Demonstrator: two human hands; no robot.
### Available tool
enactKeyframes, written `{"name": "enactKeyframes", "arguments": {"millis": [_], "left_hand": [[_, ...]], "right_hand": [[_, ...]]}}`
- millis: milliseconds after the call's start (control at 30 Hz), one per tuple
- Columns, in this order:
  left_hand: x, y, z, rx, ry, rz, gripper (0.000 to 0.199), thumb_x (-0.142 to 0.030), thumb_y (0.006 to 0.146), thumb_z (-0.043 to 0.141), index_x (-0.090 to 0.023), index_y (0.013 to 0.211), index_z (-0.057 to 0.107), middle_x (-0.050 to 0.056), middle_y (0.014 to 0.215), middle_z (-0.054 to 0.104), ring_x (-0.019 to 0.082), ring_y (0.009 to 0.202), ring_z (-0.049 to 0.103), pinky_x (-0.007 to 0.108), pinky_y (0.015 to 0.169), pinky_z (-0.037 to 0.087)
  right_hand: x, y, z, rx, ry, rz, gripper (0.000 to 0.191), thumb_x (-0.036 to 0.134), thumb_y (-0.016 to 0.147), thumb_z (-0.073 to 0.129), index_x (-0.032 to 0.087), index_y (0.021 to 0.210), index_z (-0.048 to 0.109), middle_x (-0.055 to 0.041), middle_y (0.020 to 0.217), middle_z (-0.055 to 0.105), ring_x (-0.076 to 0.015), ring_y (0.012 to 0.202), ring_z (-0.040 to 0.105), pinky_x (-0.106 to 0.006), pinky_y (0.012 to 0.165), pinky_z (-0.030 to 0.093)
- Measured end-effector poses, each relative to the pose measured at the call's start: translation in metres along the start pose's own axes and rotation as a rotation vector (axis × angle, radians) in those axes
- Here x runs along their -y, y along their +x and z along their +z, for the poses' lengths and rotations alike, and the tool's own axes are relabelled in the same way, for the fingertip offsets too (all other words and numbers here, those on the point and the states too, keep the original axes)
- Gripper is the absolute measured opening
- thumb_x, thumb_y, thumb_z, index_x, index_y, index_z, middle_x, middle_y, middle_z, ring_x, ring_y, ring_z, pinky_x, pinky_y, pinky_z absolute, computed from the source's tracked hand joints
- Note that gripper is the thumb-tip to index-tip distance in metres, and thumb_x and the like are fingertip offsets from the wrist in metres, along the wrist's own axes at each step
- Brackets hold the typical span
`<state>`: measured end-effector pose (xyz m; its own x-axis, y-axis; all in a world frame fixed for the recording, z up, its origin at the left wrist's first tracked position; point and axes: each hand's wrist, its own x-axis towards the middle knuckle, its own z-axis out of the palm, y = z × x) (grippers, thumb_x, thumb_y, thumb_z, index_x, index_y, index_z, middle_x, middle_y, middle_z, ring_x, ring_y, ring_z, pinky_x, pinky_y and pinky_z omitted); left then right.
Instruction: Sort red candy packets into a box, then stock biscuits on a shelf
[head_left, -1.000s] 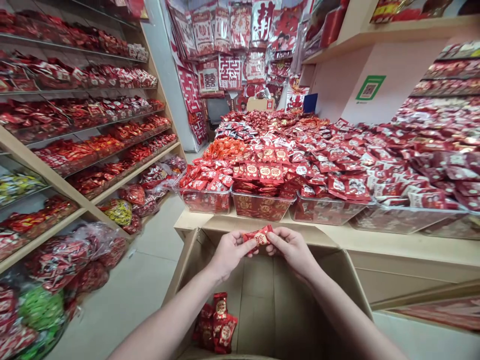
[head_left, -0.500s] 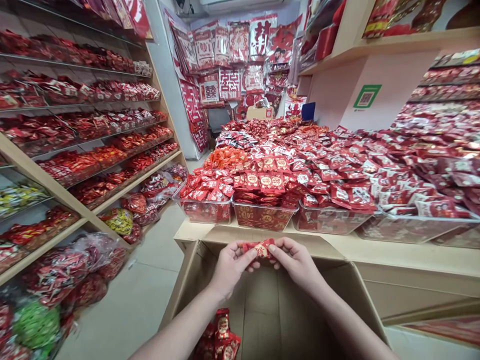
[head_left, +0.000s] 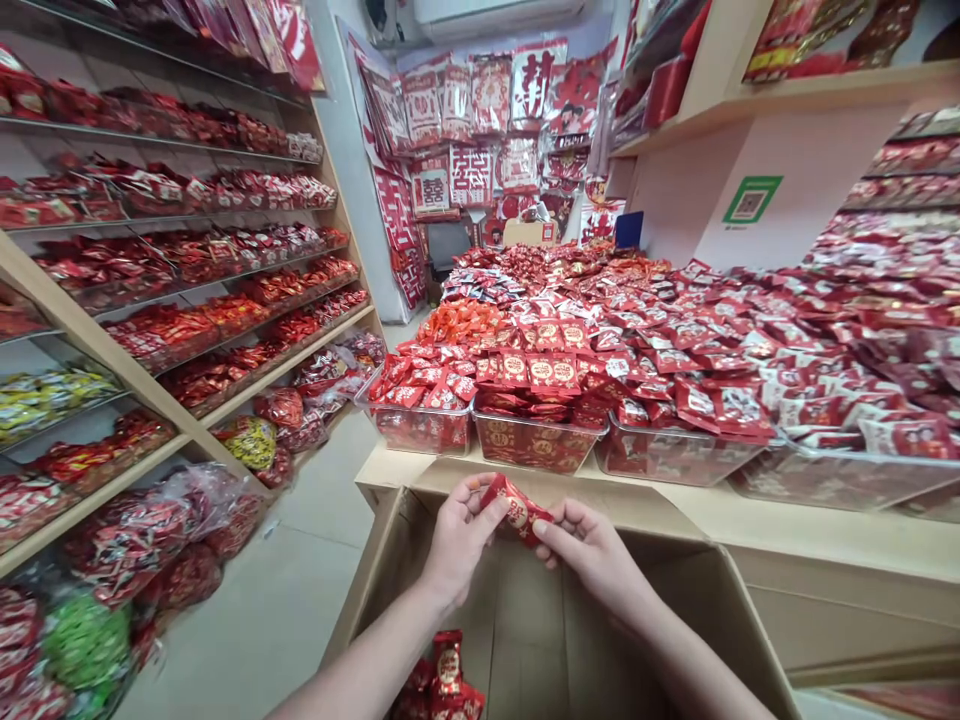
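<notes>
Between my two hands is a small red candy packet (head_left: pixel 519 512) with gold print, tilted down to the right. My left hand (head_left: pixel 466 535) pinches its upper left end between thumb and fingers. The lower right end is gripped by my right hand (head_left: pixel 583 540), thumb on top. Both hands are over an opened cardboard box (head_left: pixel 532 640). In the box's near left corner lie several red and gold packets (head_left: pixel 448 670), partly hidden by my left forearm.
Clear plastic bins (head_left: pixel 536 440) heaped with red packets line the counter (head_left: pixel 825 530) beyond the box. Shelves (head_left: pixel 217 405) of wrapped sweets stand on the left, with bulging plastic bags (head_left: pixel 154 530) on the floor below. A QR code sign (head_left: pixel 752 202) is on the wall at right.
The packet has turned from nearly level to slanting, its right end now lower, and more of its printed face shows. Both hands still hold it. The view has shifted slightly.
</notes>
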<state>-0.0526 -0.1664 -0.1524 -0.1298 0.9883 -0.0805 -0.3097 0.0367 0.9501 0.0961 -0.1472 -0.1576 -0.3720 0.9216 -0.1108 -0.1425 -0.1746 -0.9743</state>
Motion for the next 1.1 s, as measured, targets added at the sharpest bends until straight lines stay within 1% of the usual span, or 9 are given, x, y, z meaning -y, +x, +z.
{"name": "enactKeyframes", "arguments": {"millis": [133, 333, 467, 567, 667, 767, 833, 900, 1100], "left_hand": [[-0.001, -0.001, 0.001, 0.068, 0.014, -0.012, 0.043, -0.026, 0.069, 0.063, -0.018, 0.106, 0.042, 0.0, 0.078, 0.061, 0.008, 0.062, 0.052, 0.018, 0.052, 0.04], [0.003, -0.006, 0.002, 0.131, -0.014, 0.037, 0.043, -0.021, 0.071, 0.062, -0.019, 0.106, 0.037, 0.001, 0.078, 0.062, 0.009, 0.067, 0.055, 0.022, 0.065, 0.044], [-0.014, -0.002, 0.007, 0.097, -0.011, 0.125, 0.045, -0.019, 0.067, 0.064, -0.021, 0.104, 0.038, 0.001, 0.086, 0.061, 0.01, 0.075, 0.057, 0.023, 0.071, 0.045], [-0.053, 0.026, 0.012, 0.007, 0.064, 0.307, 0.044, -0.02, 0.062, 0.068, -0.021, 0.095, 0.039, 0.001, 0.086, 0.062, 0.012, 0.076, 0.059, 0.024, 0.069, 0.047], [-0.1, 0.078, 0.018, 0.025, 0.193, 0.419, 0.043, -0.024, 0.06, 0.069, -0.02, 0.092, 0.04, -0.001, 0.074, 0.061, 0.012, 0.064, 0.06, 0.024, 0.06, 0.047], [-0.13, 0.136, 0.027, 0.049, 0.394, 0.413, 0.034, -0.03, 0.061, 0.067, -0.018, 0.085, 0.045, -0.003, 0.067, 0.058, 0.009, 0.056, 0.056, 0.02, 0.051, 0.043], [-0.134, 0.163, 0.035, 0.071, 0.467, 0.39, 0.033, -0.03, 0.059, 0.068, -0.016, 0.081, 0.048, -0.003, 0.06, 0.056, 0.008, 0.05, 0.053, 0.019, 0.048, 0.041], [-0.131, 0.178, 0.045, 0.107, 0.529, 0.376, 0.034, -0.028, 0.056, 0.071, -0.014, 0.08, 0.05, -0.004, 0.056, 0.055, 0.008, 0.049, 0.052, 0.019, 0.047, 0.039], [-0.118, 0.179, 0.057, 0.163, 0.721, 0.366, 0.037, -0.026, 0.055, 0.071, -0.013, 0.085, 0.052, -0.005, 0.052, 0.054, 0.008, 0.047, 0.049, 0.019, 0.046, 0.035]], "right_hand": [[-0.001, 0.0, 0.0, 0.018, -0.035, -0.012, 0.031, 0.043, 0.064, 0.064, 0.017, 0.063, 0.046, 0.0024, 0.052, 0.056, -0.0084, 0.048, 0.048, -0.021, 0.048, 0.038], [0.0, -0.003, 0.002, 0.018, -0.13, -0.083, 0.03, 0.043, 0.07, 0.058, 0.015, 0.063, 0.049, 0.0009, 0.053, 0.056, -0.0089, 0.051, 0.048, -0.022, 0.052, 0.038], [0.004, -0.004, 0.002, 0.032, -0.087, -0.081, 0.03, 0.044, 0.071, 0.057, 0.015, 0.063, 0.05, -0.0006, 0.057, 0.058, -0.0091, 0.052, 0.049, -0.023, 0.053, 0.039], [0.003, -0.003, 0.002, 0.035, -0.084, -0.064, 0.033, 0.046, 0.072, 0.054, 0.015, 0.063, 0.051, -0.0029, 0.064, 0.06, -0.0092, 0.053, 0.05, -0.023, 0.053, 0.04], [-0.002, -0.001, 0.002, 0.027, -0.118, -0.04, 0.034, 0.047, 0.073, 0.053, 0.015, 0.063, 0.05, -0.0041, 0.067, 0.06, -0.0097, 0.054, 0.05, -0.022, 0.052, 0.039], [-0.007, 0.0, 0.002, 0.062, -0.183, -0.038, 0.033, 0.047, 0.074, 0.051, 0.015, 0.064, 0.05, -0.0034, 0.065, 0.059, -0.0104, 0.055, 0.05, -0.022, 0.052, 0.039], [-0.009, 0.001, 0.001, 0.074, -0.253, -0.049, 0.033, 0.046, 0.075, 0.049, 0.015, 0.064, 0.051, -0.0011, 0.057, 0.055, -0.0105, 0.053, 0.048, -0.022, 0.051, 0.037], [-0.008, 0.001, 0.001, 0.071, -0.317, -0.065, 0.032, 0.044, 0.076, 0.049, 0.015, 0.064, 0.051, 0.0005, 0.052, 0.051, -0.0105, 0.051, 0.046, -0.022, 0.051, 0.036], [-0.002, 0.0, 0.002, 0.067, -0.436, -0.091, 0.026, 0.037, 0.076, 0.047, 0.015, 0.063, 0.051, 0.0004, 0.053, 0.051, -0.0104, 0.051, 0.044, -0.021, 0.05, 0.033]]}}
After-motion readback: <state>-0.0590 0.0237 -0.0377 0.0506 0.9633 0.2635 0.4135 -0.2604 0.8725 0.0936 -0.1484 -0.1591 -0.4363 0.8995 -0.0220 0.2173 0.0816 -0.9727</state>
